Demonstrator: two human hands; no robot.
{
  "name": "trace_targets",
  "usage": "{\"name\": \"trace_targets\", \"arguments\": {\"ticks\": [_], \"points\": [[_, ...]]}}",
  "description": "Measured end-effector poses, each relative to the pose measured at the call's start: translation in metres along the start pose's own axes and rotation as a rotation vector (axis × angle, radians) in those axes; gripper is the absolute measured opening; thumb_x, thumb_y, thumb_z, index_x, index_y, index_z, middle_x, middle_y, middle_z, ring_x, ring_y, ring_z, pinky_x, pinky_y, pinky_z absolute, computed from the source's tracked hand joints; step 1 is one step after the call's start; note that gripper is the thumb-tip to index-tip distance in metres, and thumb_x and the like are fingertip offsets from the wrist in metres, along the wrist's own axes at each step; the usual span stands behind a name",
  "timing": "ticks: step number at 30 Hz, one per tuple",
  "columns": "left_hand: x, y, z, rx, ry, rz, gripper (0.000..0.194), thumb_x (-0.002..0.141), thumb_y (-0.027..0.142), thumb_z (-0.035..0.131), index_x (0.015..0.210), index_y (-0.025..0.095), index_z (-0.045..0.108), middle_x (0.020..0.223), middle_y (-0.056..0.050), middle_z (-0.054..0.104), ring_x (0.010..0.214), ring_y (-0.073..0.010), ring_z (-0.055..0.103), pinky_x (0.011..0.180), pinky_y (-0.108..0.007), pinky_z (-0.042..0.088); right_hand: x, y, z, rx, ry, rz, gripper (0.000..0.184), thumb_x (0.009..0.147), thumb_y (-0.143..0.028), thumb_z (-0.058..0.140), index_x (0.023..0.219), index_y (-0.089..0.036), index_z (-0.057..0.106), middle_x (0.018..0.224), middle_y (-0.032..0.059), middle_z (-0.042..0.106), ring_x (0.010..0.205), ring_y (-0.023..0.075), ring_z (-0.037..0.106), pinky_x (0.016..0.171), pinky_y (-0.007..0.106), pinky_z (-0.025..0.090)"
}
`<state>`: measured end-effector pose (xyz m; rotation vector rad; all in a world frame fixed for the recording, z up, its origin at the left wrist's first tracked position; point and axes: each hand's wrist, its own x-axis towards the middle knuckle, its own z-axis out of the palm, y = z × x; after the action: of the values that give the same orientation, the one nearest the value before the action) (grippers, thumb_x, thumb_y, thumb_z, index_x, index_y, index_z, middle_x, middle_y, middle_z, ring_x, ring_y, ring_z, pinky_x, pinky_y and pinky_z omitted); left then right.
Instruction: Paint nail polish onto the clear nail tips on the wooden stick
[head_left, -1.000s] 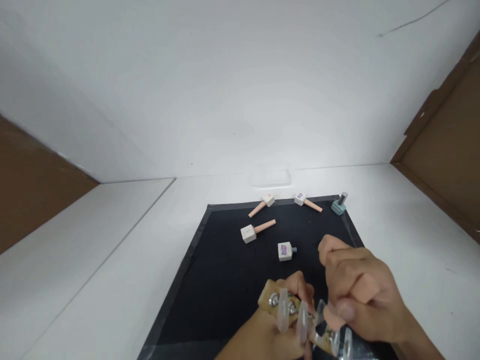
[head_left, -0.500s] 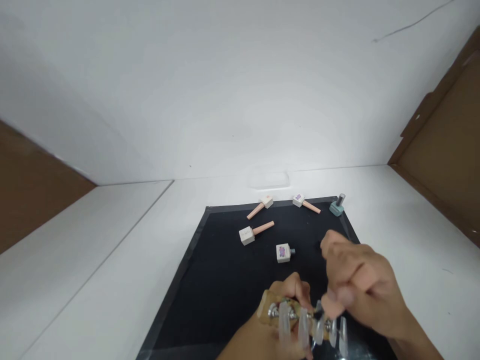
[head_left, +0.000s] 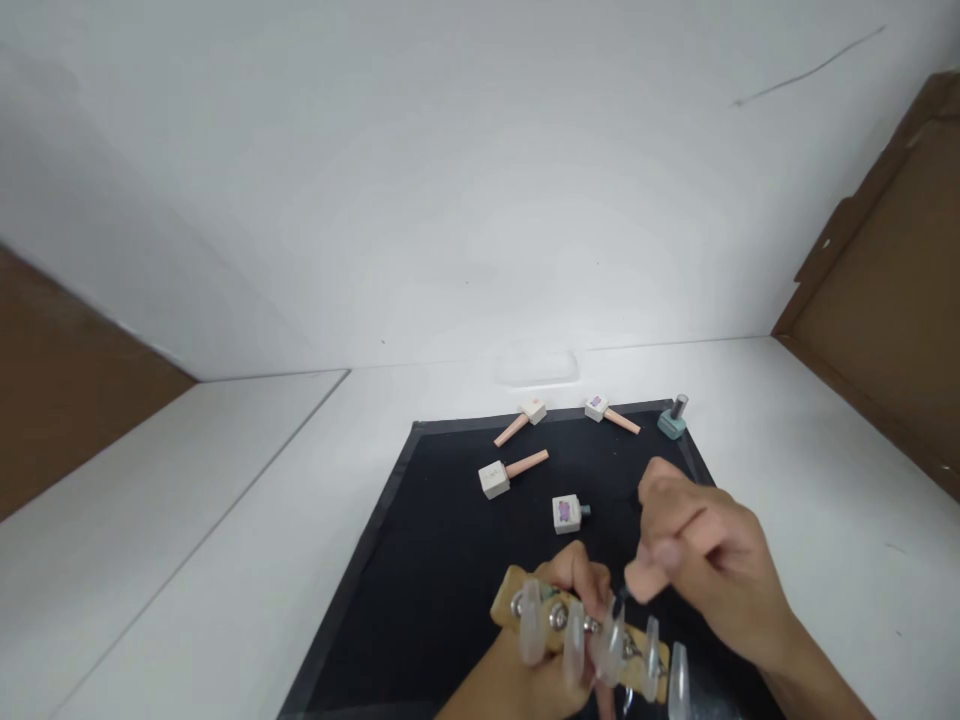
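My left hand point(head_left: 574, 572) is closed around a wooden nail-tip stand point(head_left: 504, 597), held tilted above the black mat. Several clear false nails point(head_left: 531, 622) stick up from metal mounts along it. My right hand point(head_left: 709, 545) pinches a nail polish brush point(head_left: 645, 582) by its pinkish cap. Its dark bristles meet or nearly meet one of the middle nails; actual contact is hard to make out. Beyond the hands lies an uncapped white polish bottle point(head_left: 566, 513) with a purple label and a dark neck.
Capped white bottles with pinkish handles lie on the black mat point(head_left: 420, 570): one at left point(head_left: 494, 479), one at the back point(head_left: 534, 411), one back right point(head_left: 597, 408). A teal bottle point(head_left: 672, 424) stands at the far right corner. Brown panels point(head_left: 885, 270) flank the white surface.
The nail-tip stand has shifted slightly left and tilted. My right hand has moved slightly left with the brush, and its bristles are now by a middle nail.
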<state>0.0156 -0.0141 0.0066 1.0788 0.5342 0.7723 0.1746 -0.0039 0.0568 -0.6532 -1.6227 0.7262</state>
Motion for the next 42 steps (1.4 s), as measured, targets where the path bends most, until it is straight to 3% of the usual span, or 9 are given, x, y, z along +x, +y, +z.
{"name": "trace_targets", "arguments": {"ticks": [7, 10, 15, 19, 23, 26, 29, 35, 42], "points": [[-0.005, 0.006, 0.001, -0.050, -0.041, -0.026, 0.055, 0.066, 0.066, 0.069, 0.065, 0.020, 0.038, 0.059, 0.006, 0.037, 0.046, -0.0052, 0.036, 0.042, -0.018, 0.037, 0.001, -0.001, 0.002, 0.056, -0.019, -0.016, 0.040, 0.095, -0.038, 0.055, 0.058, -0.021, 0.056, 0.052, -0.0038, 0.062, 0.046, 0.0096, 0.050, 0.054, 0.030, 0.039], [-0.008, -0.002, -0.002, -0.147, -0.054, -0.006, 0.053, 0.070, 0.062, 0.069, 0.067, 0.020, 0.036, 0.062, 0.007, 0.038, 0.044, -0.0039, 0.038, 0.043, -0.019, 0.045, -0.002, 0.001, 0.003, 0.050, 0.115, 0.009, 0.038, 0.097, -0.033, 0.053, 0.061, -0.021, 0.061, 0.055, -0.0034, 0.064, 0.052, 0.0106, 0.053, 0.056, 0.029, 0.040], [-0.004, -0.021, -0.007, -0.244, -0.104, 0.099, 0.042, 0.077, 0.053, 0.067, 0.074, 0.022, 0.039, 0.065, 0.006, 0.043, 0.044, -0.0043, 0.043, 0.041, -0.017, 0.048, -0.004, 0.001, 0.003, 0.092, 0.061, 0.041, 0.035, 0.092, -0.038, 0.060, 0.062, -0.022, 0.065, 0.056, -0.0015, 0.066, 0.051, 0.0119, 0.055, 0.053, 0.028, 0.045], [0.001, -0.019, 0.000, -0.343, -0.093, 0.181, 0.027, 0.090, 0.037, 0.057, 0.076, 0.021, 0.040, 0.059, 0.009, 0.040, 0.040, -0.0022, 0.039, 0.038, -0.014, 0.048, -0.003, -0.002, -0.002, 0.046, 0.428, 0.088, 0.023, 0.088, -0.039, 0.065, 0.069, -0.028, 0.072, 0.071, -0.0015, 0.073, 0.071, 0.0147, 0.066, 0.066, 0.029, 0.053], [-0.003, 0.001, 0.014, -0.297, 0.004, 0.102, 0.037, 0.080, 0.045, 0.068, 0.073, 0.019, 0.043, 0.058, 0.008, 0.042, 0.044, -0.0024, 0.036, 0.041, -0.015, 0.049, -0.005, -0.013, -0.016, -0.070, 0.404, 0.257, 0.019, 0.082, -0.042, 0.070, 0.093, -0.028, 0.076, 0.083, 0.0037, 0.076, 0.061, 0.0152, 0.064, 0.054, 0.028, 0.055], [-0.006, 0.011, 0.021, -0.280, 0.086, 0.084, 0.042, 0.071, 0.048, 0.075, 0.073, 0.018, 0.045, 0.060, 0.008, 0.043, 0.046, -0.0026, 0.038, 0.044, -0.017, 0.051, -0.022, -0.021, -0.026, -0.067, 0.319, 0.339, 0.019, 0.086, -0.039, 0.067, 0.097, -0.025, 0.073, 0.072, 0.0023, 0.074, 0.052, 0.0136, 0.061, 0.053, 0.027, 0.057], [-0.007, 0.013, 0.025, -0.247, 0.125, 0.086, 0.042, 0.068, 0.046, 0.078, 0.076, 0.018, 0.048, 0.064, 0.007, 0.046, 0.049, -0.0032, 0.044, 0.049, -0.019, 0.055, -0.054, -0.024, -0.031, -0.022, 0.274, 0.378, 0.012, 0.088, -0.035, 0.065, 0.094, -0.026, 0.069, 0.084, 0.0048, 0.074, 0.062, 0.0157, 0.067, 0.053, 0.024, 0.058], [-0.007, 0.003, 0.037, -0.143, 0.024, 0.027, 0.036, 0.072, 0.037, 0.078, 0.078, 0.017, 0.049, 0.069, 0.005, 0.055, 0.059, -0.0068, 0.060, 0.061, -0.022, 0.057, -0.112, -0.021, -0.023, 0.028, 0.333, 0.414, 0.043, 0.074, -0.040, 0.079, 0.110, -0.032, 0.057, 0.105, 0.0073, 0.071, 0.085, 0.0209, 0.069, 0.069, 0.029, 0.060], [-0.007, -0.004, 0.045, -0.192, -0.033, -0.062, 0.044, 0.063, 0.039, 0.084, 0.082, 0.017, 0.051, 0.068, 0.004, 0.061, 0.062, -0.0092, 0.064, 0.065, -0.023, 0.056, -0.120, -0.024, -0.020, -0.021, 0.419, 0.429, 0.034, 0.075, -0.044, 0.077, 0.097, -0.028, 0.055, 0.084, 0.0026, 0.070, 0.078, 0.0192, 0.071, 0.069, 0.026, 0.060]]}}
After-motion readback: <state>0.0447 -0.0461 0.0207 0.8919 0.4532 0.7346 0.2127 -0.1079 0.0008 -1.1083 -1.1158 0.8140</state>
